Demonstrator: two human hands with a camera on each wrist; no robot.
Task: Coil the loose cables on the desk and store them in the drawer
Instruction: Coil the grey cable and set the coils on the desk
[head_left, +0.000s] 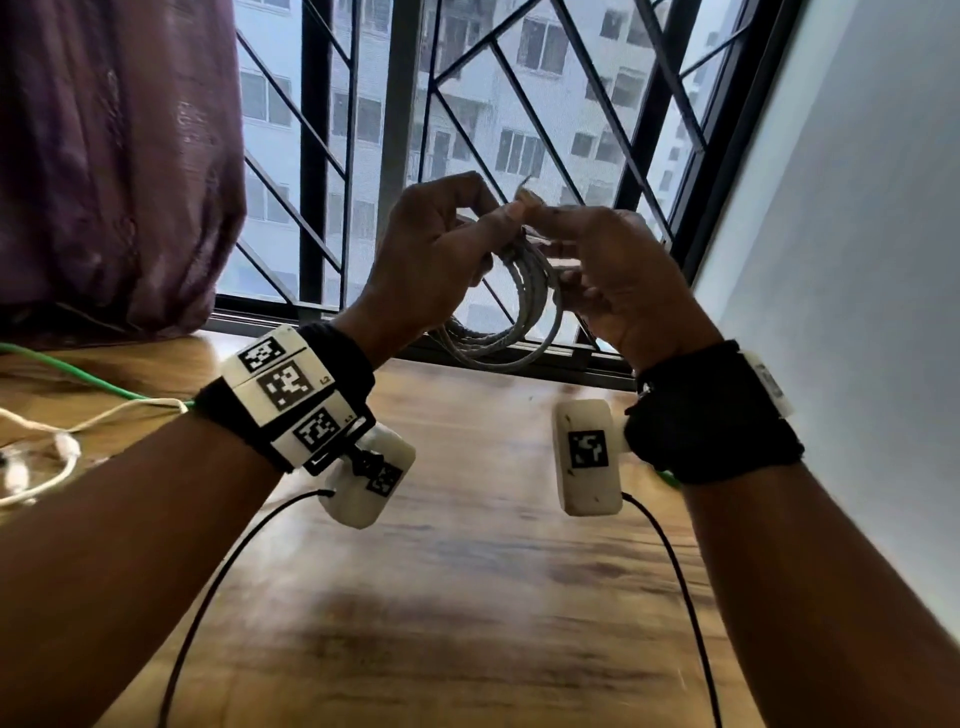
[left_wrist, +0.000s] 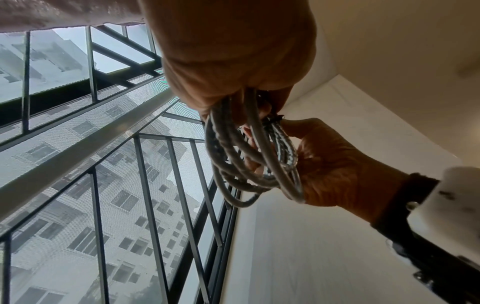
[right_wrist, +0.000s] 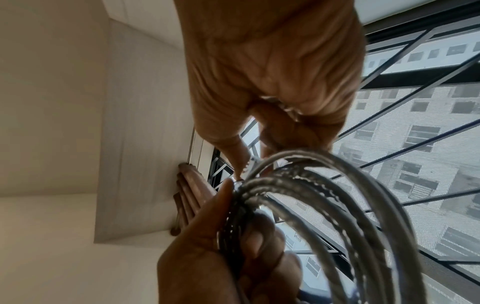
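Both forearms rise off the wooden desk, wrists strapped in black bands with white marker blocks. Beyond them, the left hand curls its fingers round the top of a grey braided cable coil, and the right hand pinches the same bundle from the other side, thumb tips nearly meeting. Loops hang round and loose below the fingers, clear of the desk. Only the right wrist view shows a pale connector end between the fingertips. Left of the hands, white and green cables lie slack on the desk. Farther off stand a black window grille and purple curtain.
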